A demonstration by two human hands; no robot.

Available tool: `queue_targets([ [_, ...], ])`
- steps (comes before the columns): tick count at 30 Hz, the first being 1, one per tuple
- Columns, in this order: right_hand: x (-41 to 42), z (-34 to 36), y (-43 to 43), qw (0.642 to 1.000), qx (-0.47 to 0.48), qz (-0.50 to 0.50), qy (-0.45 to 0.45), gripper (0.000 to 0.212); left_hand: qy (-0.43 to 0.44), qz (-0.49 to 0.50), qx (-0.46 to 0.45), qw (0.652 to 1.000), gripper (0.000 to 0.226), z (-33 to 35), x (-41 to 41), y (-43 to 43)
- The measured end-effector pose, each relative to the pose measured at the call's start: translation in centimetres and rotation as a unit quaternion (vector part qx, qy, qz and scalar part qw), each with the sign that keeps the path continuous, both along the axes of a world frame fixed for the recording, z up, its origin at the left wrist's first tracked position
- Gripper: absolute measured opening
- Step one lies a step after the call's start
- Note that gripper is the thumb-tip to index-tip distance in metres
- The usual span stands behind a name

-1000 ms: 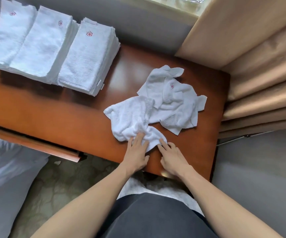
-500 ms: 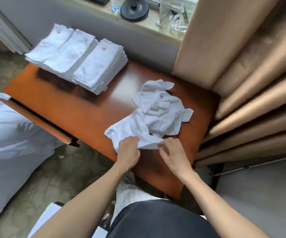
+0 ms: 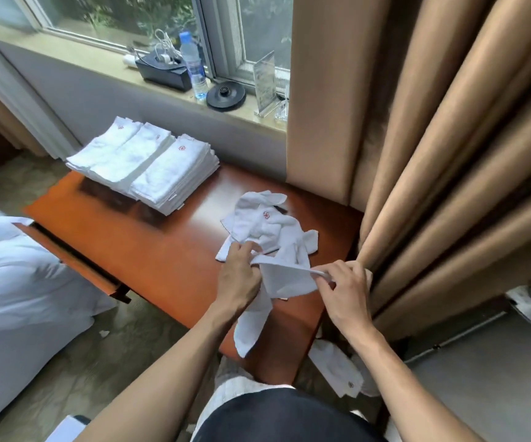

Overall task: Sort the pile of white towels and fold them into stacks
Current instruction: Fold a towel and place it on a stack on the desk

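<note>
A white towel (image 3: 284,279) hangs lifted over the near right part of the wooden table (image 3: 149,250). My left hand (image 3: 240,277) grips its top edge at the left, and my right hand (image 3: 342,283) pinches the same edge at the right. The towel's lower part droops past the table's front edge. Behind my hands lies a small rumpled pile of white towels (image 3: 265,224) with a red logo. Three stacks of folded white towels (image 3: 144,162) stand side by side at the table's far left.
Tan curtains (image 3: 433,154) hang close at the right of the table. A bed with white linen (image 3: 12,282) is at the left. On the window sill (image 3: 104,63) stand a water bottle (image 3: 194,68), a black box and a round black base. White slippers (image 3: 337,368) lie on the floor.
Both hands took hold of the nearest towel's edge and lifted it off the table toward me. The camera tilted up, bringing the window and sill into view.
</note>
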State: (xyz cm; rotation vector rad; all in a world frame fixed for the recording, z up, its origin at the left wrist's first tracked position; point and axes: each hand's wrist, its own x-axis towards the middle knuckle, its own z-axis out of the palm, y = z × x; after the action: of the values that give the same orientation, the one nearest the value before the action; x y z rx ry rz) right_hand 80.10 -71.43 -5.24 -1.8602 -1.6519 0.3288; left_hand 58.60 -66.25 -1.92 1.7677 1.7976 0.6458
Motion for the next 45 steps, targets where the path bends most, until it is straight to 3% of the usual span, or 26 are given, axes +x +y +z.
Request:
queue_targets([
  [4, 1.4, 2.5, 1.3, 0.998, 0.008, 0.005, 0.060, 0.007, -0.085, 0.066, -0.020, 0.994, 0.010, 2.4, 1.0, 1.2],
  [7, 1.3, 4.0, 2.1, 0.983, -0.035, 0.009, 0.180, 0.015, -0.112, 0.076, -0.026, 0.990, 0.021, 4.2, 1.2, 2.2],
  [13, -0.2, 7.1, 3.8, 0.971, -0.021, 0.019, 0.239, 0.020, -0.119, 0.076, -0.017, 0.990, 0.027, 7.1, 2.6, 2.8],
  [16, -1.4, 8.4, 4.3, 0.961, -0.015, 0.038, 0.273, 0.014, -0.166, 0.070, -0.029, 0.983, 0.023, 7.5, 3.4, 2.7],
  [21, -2.2, 9.5, 3.4, 0.922, -0.019, 0.069, 0.379, 0.010, -0.343, 0.056, -0.095, 0.933, 0.007, 7.5, 3.9, 2.2],
  [24, -2.4, 9.9, 2.7, 0.912, -0.017, 0.072, 0.403, 0.011, -0.425, 0.070, -0.138, 0.892, 0.010, 7.6, 3.6, 1.9],
  [35, -3.0, 11.8, 2.1, 0.922, -0.004, 0.061, 0.383, 0.016, -0.498, 0.036, -0.157, 0.852, 0.035, 8.8, 5.1, 0.5],
  [40, -2.5, 11.6, 1.2, 0.911, 0.000, 0.032, 0.412, 0.022, -0.525, 0.046, -0.177, 0.831, 0.022, 8.7, 6.2, 0.0],
  [42, -2.4, 11.5, 1.1, 0.899, -0.005, 0.027, 0.438, 0.025, -0.517, 0.046, -0.171, 0.837, 0.009, 8.9, 6.1, 0.2],
  [45, -2.4, 11.5, 1.0, 0.871, -0.026, 0.023, 0.490, 0.029, -0.483, 0.044, -0.144, 0.863, 0.013, 8.8, 5.9, 0.5],
])
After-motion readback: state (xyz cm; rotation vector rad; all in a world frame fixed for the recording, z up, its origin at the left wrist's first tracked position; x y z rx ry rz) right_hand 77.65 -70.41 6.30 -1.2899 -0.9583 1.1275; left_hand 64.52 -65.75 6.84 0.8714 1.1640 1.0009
